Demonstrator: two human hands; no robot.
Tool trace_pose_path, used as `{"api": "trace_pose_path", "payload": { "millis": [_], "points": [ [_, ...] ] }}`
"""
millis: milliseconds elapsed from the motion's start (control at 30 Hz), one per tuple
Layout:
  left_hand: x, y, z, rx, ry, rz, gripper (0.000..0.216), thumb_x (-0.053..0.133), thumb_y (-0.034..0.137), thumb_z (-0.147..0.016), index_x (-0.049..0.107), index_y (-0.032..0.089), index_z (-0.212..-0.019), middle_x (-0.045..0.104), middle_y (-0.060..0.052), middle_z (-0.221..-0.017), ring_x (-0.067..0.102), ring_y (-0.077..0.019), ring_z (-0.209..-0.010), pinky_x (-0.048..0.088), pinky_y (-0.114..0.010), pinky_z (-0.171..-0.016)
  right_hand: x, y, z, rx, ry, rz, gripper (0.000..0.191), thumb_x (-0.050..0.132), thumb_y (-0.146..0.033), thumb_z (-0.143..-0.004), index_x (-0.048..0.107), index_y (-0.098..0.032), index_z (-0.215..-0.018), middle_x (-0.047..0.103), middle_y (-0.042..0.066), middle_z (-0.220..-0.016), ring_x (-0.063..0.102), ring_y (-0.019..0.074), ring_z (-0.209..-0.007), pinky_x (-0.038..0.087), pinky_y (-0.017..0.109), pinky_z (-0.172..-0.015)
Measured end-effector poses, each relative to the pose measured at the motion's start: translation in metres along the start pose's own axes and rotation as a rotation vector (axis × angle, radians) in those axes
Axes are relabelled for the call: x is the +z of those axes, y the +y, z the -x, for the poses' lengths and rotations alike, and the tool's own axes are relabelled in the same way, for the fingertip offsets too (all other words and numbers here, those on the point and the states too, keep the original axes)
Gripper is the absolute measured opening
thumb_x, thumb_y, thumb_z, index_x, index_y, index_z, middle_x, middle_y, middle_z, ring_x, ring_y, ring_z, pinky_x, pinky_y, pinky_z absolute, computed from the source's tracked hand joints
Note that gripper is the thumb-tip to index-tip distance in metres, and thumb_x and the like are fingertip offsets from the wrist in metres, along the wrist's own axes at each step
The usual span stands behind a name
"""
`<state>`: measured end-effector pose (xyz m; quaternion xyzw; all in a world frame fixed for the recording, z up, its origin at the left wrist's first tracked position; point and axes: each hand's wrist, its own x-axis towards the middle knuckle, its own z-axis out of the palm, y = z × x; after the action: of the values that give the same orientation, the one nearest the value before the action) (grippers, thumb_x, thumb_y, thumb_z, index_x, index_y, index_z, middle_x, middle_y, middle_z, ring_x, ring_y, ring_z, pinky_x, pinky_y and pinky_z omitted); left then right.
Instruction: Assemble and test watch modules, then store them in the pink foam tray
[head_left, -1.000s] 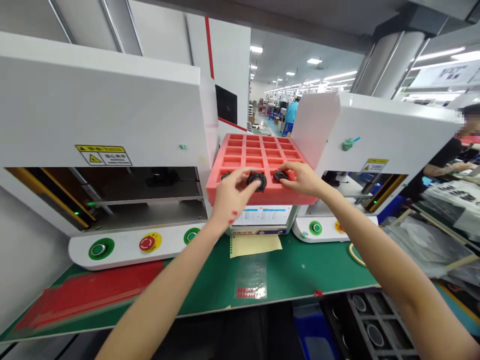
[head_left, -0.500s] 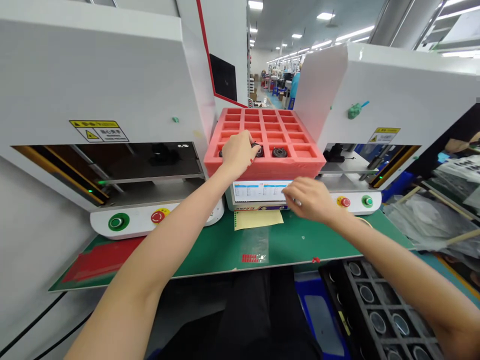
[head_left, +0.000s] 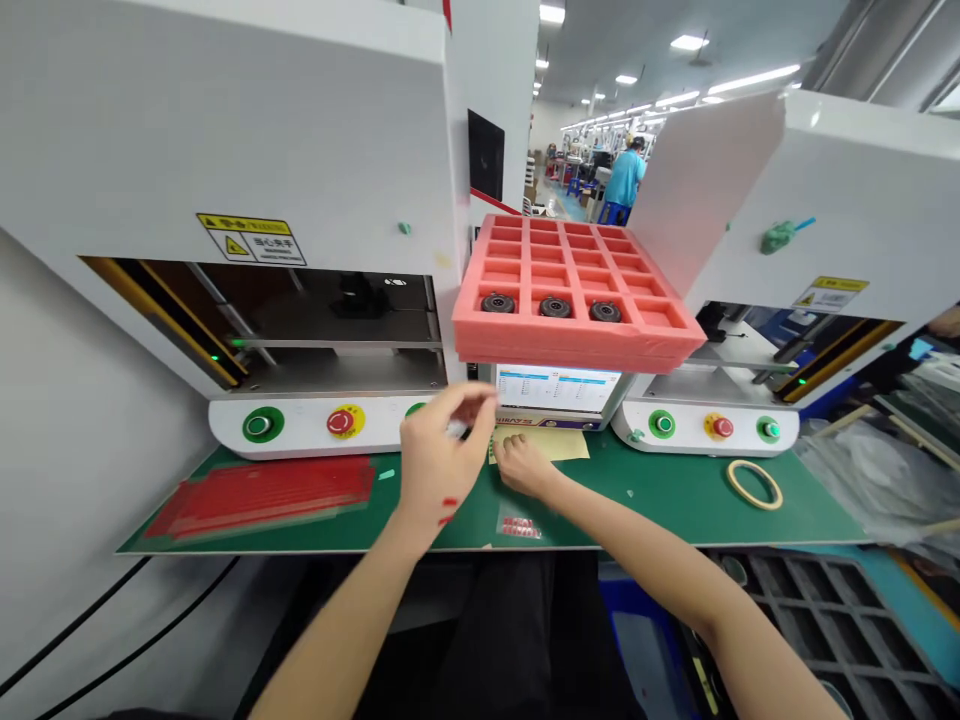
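My left hand [head_left: 442, 460] is raised over the green bench, its thumb and fingers curled together. A pale spot shows between them, but I cannot make out what it is. Small red strips stick to the back of this hand near the wrist. At the left edge of the yellow sheet [head_left: 566, 446], my right hand [head_left: 523, 466] has its fingers bent down and closed; whatever they pinch is hidden. Green marks line that edge. Beyond the hands, a pink foam tray [head_left: 577, 345] bears three black round parts [head_left: 555, 307] in its front row.
White machines stand left [head_left: 300, 130] and right [head_left: 847, 200], with buttons in front. Between them is a screen [head_left: 551, 390]. Red strips [head_left: 262, 498], a clear piece with red labels [head_left: 519, 527] and a tape roll [head_left: 754, 485] lie on the bench. A black tray [head_left: 847, 620] sits lower right.
My left hand has left the pink tray and come down toward me. My right hand has moved left and down to the yellow sheet. The view has shifted.
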<state>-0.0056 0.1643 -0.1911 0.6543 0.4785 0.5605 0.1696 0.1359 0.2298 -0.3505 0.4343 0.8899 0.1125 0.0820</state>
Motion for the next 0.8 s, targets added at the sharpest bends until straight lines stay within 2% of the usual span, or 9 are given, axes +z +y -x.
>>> {"api": "trace_pose_path", "payload": {
  "millis": [67, 100, 233, 367, 433, 533, 667, 733, 800],
  "points": [
    [-0.010, -0.031, 0.029, -0.363, -0.140, 0.192, 0.022, 0.059, 0.037, -0.080, 0.068, 0.018, -0.083, 0.072, -0.003, -0.075, 0.067, -0.0164, -0.068, 0.053, -0.026, -0.067, 0.003, -0.006, -0.011, 0.014, -0.011, 0.013, 0.030, 0.058, -0.032, -0.094, 0.059, -0.012, -0.117, 0.064, 0.009, -0.112, 0.065, 0.0190, -0.095, 0.056, 0.038, -0.082],
    [-0.013, -0.046, 0.041, -0.443, -0.169, 0.220, 0.024, 0.061, 0.039, -0.077, 0.068, 0.017, -0.082, 0.072, -0.005, -0.074, 0.068, -0.0174, -0.067, 0.054, -0.027, -0.066, 0.004, -0.008, -0.016, 0.018, -0.017, 0.018, 0.031, 0.058, -0.032, -0.094, 0.058, -0.013, -0.118, 0.064, 0.009, -0.111, 0.065, 0.0186, -0.094, 0.056, 0.038, -0.081],
    [-0.017, -0.088, 0.077, -0.589, -0.193, 0.285, 0.026, 0.065, 0.042, -0.071, 0.069, 0.016, -0.077, 0.073, -0.007, -0.070, 0.068, -0.0195, -0.065, 0.054, -0.028, -0.063, 0.007, -0.011, -0.031, 0.016, -0.014, 0.023, 0.029, 0.060, -0.032, -0.094, 0.060, -0.012, -0.115, 0.064, 0.008, -0.108, 0.065, 0.0169, -0.089, 0.057, 0.035, -0.077],
    [-0.016, -0.103, 0.098, -0.689, -0.214, 0.364, 0.031, 0.067, 0.047, -0.071, 0.068, 0.017, -0.080, 0.073, -0.007, -0.073, 0.068, -0.0197, -0.071, 0.054, -0.029, -0.070, -0.001, -0.008, -0.019, 0.032, 0.125, 0.011, 0.025, 0.058, -0.032, -0.095, 0.061, -0.012, -0.110, 0.065, 0.006, -0.104, 0.065, 0.0155, -0.087, 0.057, 0.033, -0.076],
    [-0.012, -0.107, 0.109, -0.729, -0.230, 0.394, 0.037, 0.065, 0.052, -0.074, 0.069, 0.016, -0.083, 0.073, -0.008, -0.077, 0.068, -0.0200, -0.076, 0.053, -0.029, -0.074, -0.014, -0.005, 0.010, 0.053, 0.252, -0.001, 0.021, 0.056, -0.031, -0.096, 0.063, -0.012, -0.104, 0.066, 0.004, -0.097, 0.066, 0.0138, -0.082, 0.057, 0.033, -0.076],
    [0.004, -0.108, 0.127, -0.788, -0.338, 0.481, 0.058, 0.050, 0.066, -0.081, 0.072, 0.013, -0.085, 0.074, -0.012, -0.077, 0.068, -0.0216, -0.075, 0.053, -0.031, -0.074, -0.043, -0.002, 0.084, 0.089, 0.471, -0.036, 0.016, 0.050, -0.018, -0.097, 0.063, -0.016, -0.088, 0.070, 0.002, -0.079, 0.067, 0.0132, -0.072, 0.058, 0.034, -0.079],
    [0.032, -0.091, 0.145, -0.903, -0.765, 0.879, 0.096, 0.018, 0.083, -0.079, 0.076, 0.007, -0.092, 0.075, -0.018, -0.076, 0.069, -0.0227, -0.068, 0.053, -0.031, -0.061, -0.081, -0.016, 0.191, 0.152, 0.735, -0.140, 0.015, 0.047, -0.014, -0.096, 0.062, -0.014, -0.098, 0.075, 0.010, -0.091, 0.071, 0.0191, -0.093, 0.058, 0.037, -0.086],
    [0.043, -0.075, 0.148, -0.944, -0.946, 1.104, 0.093, 0.024, 0.083, -0.079, 0.076, 0.007, -0.092, 0.075, -0.019, -0.079, 0.068, -0.0219, -0.069, 0.052, -0.029, -0.060, -0.090, -0.033, 0.228, 0.166, 0.778, -0.199, 0.017, 0.047, -0.018, -0.097, 0.062, -0.012, -0.099, 0.075, 0.013, -0.092, 0.070, 0.0218, -0.100, 0.058, 0.039, -0.087],
    [0.051, -0.060, 0.148, -0.949, -1.014, 1.155, 0.074, 0.048, 0.075, -0.078, 0.076, 0.007, -0.086, 0.074, -0.017, -0.076, 0.067, -0.0200, -0.066, 0.052, -0.026, -0.059, -0.092, -0.051, 0.253, 0.212, 0.748, -0.202, 0.021, 0.044, -0.019, -0.098, 0.063, -0.011, -0.098, 0.076, 0.014, -0.092, 0.069, 0.0232, -0.103, 0.058, 0.041, -0.088]
  ]
}}
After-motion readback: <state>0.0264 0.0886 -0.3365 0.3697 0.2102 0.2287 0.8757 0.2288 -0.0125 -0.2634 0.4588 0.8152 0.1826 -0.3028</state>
